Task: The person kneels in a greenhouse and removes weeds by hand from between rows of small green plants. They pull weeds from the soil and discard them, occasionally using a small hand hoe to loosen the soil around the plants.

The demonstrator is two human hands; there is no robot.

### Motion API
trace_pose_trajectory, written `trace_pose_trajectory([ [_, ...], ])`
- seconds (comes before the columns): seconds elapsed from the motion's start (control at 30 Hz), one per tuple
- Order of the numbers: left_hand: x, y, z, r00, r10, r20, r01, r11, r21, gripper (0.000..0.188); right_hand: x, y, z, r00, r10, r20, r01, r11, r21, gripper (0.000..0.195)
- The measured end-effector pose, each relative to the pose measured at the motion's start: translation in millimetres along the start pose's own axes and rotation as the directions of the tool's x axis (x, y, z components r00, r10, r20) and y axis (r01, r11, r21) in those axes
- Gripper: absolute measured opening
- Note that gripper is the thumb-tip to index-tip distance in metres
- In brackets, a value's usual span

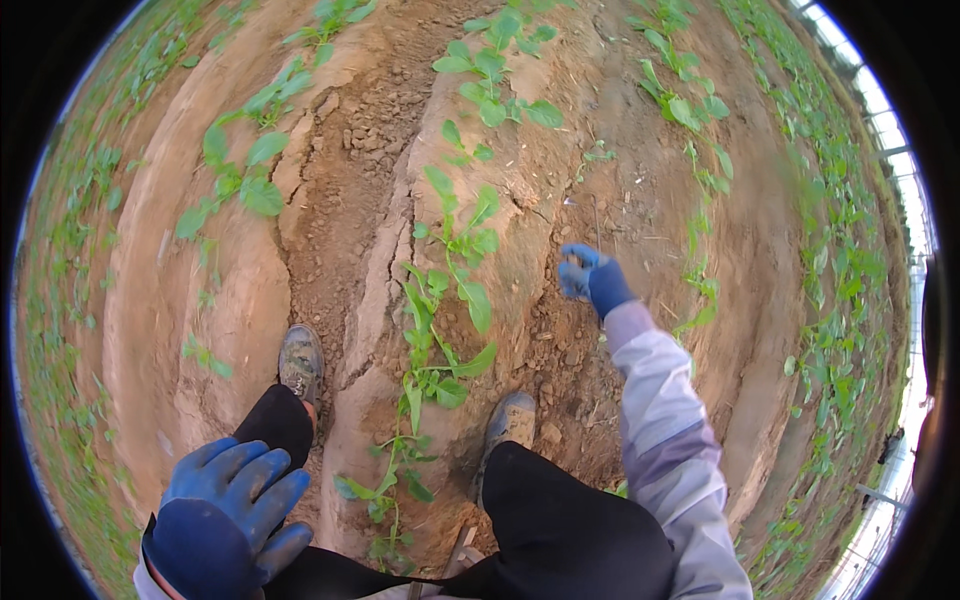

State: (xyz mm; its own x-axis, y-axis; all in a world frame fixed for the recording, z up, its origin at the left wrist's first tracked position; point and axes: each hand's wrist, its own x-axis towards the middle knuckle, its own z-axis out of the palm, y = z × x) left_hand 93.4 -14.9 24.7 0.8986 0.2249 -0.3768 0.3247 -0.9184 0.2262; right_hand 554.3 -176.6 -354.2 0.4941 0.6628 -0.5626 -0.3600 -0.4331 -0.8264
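My right hand (589, 276), in a blue coated glove, is curled round a thin-shafted hand tool. The tool's slim metal shaft (597, 219) extends beyond my fingers to a small bent head (573, 201) over the furrow soil, blurred but resembling a hand weeder. Its grip is mostly hidden by the glove. My left hand (229, 487), also gloved in blue, lies over my left leg, palm down, with fingers apart and nothing held. Between my feet runs a row of leafy green seedlings (442, 375) on a raised soil ridge, left of my right hand.
My camouflage-patterned left shoe (301, 364) and right shoe (511, 420) stand either side of the seedling row. Neighbouring rows of leafy plants (244, 176) (679, 105) line the left and right. Cracked ridge edges (397, 255) and loose clods (367, 142) border the furrow.
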Motion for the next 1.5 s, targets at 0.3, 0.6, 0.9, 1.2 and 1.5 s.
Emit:
trace_pose_trajectory([
  [0.3,3.8,-15.4,-3.3,1.0,-0.003,0.008,0.003,0.997,-0.072,0.044,113.7,-142.1,73.7,0.989,0.1,0.105,-0.081,0.981,-0.174,0.046],
  [0.6,-4.5,-41.2,8.0,1.0,-0.001,0.031,0.004,0.994,-0.108,0.049,146.6,-111.6,115.5,0.993,-0.05,0.102,0.056,0.997,-0.054,0.06],
  [0.9,-7.5,-38.9,7.0,0.997,-0.024,0.068,0.033,0.99,-0.14,0.048,172.0,-95.7,107.9,0.94,-0.341,-0.016,0.238,0.689,-0.685,0.052],
  [1.2,-2.5,-42.0,9.9,0.999,-0.011,0.042,0.017,0.989,-0.146,0.047,183.2,-112.3,107.8,0.815,-0.538,0.217,0.441,0.332,-0.834,0.052],
  [1.5,0.6,-40.2,1.8,0.996,-0.051,0.079,0.061,0.99,-0.126,0.044,201.4,-124.6,115.3,0.891,-0.453,0.037,0.209,0.334,-0.919,0.047],
])
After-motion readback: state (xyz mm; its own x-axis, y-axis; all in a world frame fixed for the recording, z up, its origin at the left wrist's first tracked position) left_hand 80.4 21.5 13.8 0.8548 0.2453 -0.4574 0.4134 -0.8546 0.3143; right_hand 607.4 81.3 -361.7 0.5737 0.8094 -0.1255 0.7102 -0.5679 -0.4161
